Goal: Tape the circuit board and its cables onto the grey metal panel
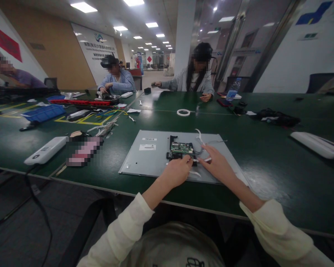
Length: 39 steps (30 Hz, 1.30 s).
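Note:
A flat grey display panel lies on the table in front of me. On it sits a green circuit board in a black bracket. My left hand is closed at the bracket's near edge, its fingertips pinched; what lies between them is hidden. To the right, my right hand rests over the panel with thumb and index finger apart. Its thumb touches a white tape strip beside the bracket. Another white strip sticks up behind, near a thin grey cable.
A tape roll lies beyond the panel. Left are a pink blurred item, a white device, loose wires and a blue tray. A bottle and another white device are right. Several people sit around the table.

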Tool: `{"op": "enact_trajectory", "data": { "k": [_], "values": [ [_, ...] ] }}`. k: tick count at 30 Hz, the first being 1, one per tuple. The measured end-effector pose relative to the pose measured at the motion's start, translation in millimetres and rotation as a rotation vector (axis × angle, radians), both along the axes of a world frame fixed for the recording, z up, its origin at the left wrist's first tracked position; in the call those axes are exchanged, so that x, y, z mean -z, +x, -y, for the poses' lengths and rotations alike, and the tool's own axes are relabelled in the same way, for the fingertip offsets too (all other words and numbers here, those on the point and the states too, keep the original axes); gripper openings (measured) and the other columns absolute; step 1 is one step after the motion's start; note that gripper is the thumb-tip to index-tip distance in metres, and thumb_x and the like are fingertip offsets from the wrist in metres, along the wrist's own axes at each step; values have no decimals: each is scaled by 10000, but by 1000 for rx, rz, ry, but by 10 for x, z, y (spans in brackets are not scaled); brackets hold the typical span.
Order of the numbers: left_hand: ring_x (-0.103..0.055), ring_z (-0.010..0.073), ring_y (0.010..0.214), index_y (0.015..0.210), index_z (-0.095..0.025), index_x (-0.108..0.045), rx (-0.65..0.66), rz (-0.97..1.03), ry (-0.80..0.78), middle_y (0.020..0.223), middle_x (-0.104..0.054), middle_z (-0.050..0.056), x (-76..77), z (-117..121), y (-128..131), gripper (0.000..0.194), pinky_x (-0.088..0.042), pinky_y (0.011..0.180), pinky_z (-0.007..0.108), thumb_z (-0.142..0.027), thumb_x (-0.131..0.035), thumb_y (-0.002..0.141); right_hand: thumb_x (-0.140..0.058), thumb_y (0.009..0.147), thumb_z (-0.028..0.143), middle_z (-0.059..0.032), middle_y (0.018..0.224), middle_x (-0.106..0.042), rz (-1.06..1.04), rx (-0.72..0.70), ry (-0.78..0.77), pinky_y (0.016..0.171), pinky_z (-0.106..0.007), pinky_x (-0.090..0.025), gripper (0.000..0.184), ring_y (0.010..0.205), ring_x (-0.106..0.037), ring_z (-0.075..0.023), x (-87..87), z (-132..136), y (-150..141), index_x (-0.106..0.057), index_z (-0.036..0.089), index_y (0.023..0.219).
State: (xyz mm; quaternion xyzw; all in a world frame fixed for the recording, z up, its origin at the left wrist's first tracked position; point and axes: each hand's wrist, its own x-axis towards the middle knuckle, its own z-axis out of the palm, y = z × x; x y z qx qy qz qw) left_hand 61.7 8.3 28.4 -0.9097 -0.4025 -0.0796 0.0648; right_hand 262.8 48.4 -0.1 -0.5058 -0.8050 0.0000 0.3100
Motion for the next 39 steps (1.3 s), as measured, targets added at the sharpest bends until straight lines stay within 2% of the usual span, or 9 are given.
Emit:
{"op": "enact_trajectory", "data": {
  "k": [9, 20, 22, 24, 26, 29, 33, 36, 39],
  "values": [
    [-609, 192, 890, 1201, -87, -445, -18, -48, 37, 1107, -496, 136, -3, 26, 9, 341, -514, 656, 269, -112, -334, 879, -499, 810, 440, -118, 1299, -450, 105, 107, -52, 924, -402, -440, 561, 1154, -468, -270, 5, 12, 32, -408, 184, 1302],
    [-617, 181, 864, 1245, -105, -419, -41, -17, 24, 1166, -476, 139, 32, 30, 8, 373, -514, 655, 267, -136, -318, 887, -450, 832, 421, -117, 1295, -443, 175, 251, -31, 807, -395, -487, 538, 1086, -509, -280, -41, 88, 236, -399, 190, 1316],
    [-614, 179, 890, 1261, -115, -404, -52, -3, 22, 1202, -461, 142, 19, 39, 8, 383, -511, 669, 258, -144, -333, 886, -443, 837, 387, -120, 1287, -456, 121, 229, -21, 808, -380, -481, 524, 999, -556, -254, -64, 95, 241, -401, 174, 1315],
    [-611, 175, 904, 1290, -130, -373, -74, 18, 26, 1234, -450, 140, -11, 51, 8, 408, -506, 684, 250, -164, -361, 884, -453, 835, 364, -120, 1238, -504, 34, 200, -14, 789, -355, -478, 521, 798, -598, -197, -102, 105, 231, -406, 162, 1313],
    [-612, 167, 890, 1303, -145, -357, -108, 55, 34, 1237, -461, 126, -48, 59, 5, 425, -503, 688, 246, -187, -388, 882, -463, 833, 361, -108, 1148, -570, -64, 201, -13, 730, -326, -478, 516, 607, -561, -141, -150, 120, 211, -418, 157, 1305],
    [-605, 161, 900, 1276, -174, -388, -170, 146, 29, 1210, -495, 91, -90, 52, -19, 389, -500, 683, 241, -204, -399, 888, -461, 836, 383, -84, 1028, -633, -201, 233, -11, 628, -283, -460, 510, 515, -510, -115, -219, 146, 187, -443, 151, 1289],
    [-578, 156, 953, 1192, -197, -478, -250, 405, 2, 1181, -531, 62, -119, -16, -120, 308, -491, 739, 248, -223, -393, 897, -467, 830, 416, -73, 994, -658, -374, 233, -45, 608, -260, -440, 519, 580, -546, -127, -276, 152, 190, -470, 151, 1277],
    [-573, 155, 932, 1115, -180, -552, -261, 665, -43, 1098, -590, 52, -188, -147, -242, 271, -470, 802, 262, -228, -411, 889, -482, 818, 431, -68, 921, -677, -490, 192, -154, 598, -254, -422, 473, 649, -569, -150, -326, 117, 191, -556, 149, 1191],
    [-578, 150, 897, 1032, -170, -612, -277, 868, -125, 1027, -636, 40, -333, -378, -354, 242, -457, 780, 241, -243, -449, 869, -530, 780, 462, -64, 847, -681, -594, 117, -273, 585, -252, -409, 451, 689, -580, -170, -429, 40, 137, -628, 145, 1085]
  ]
}}
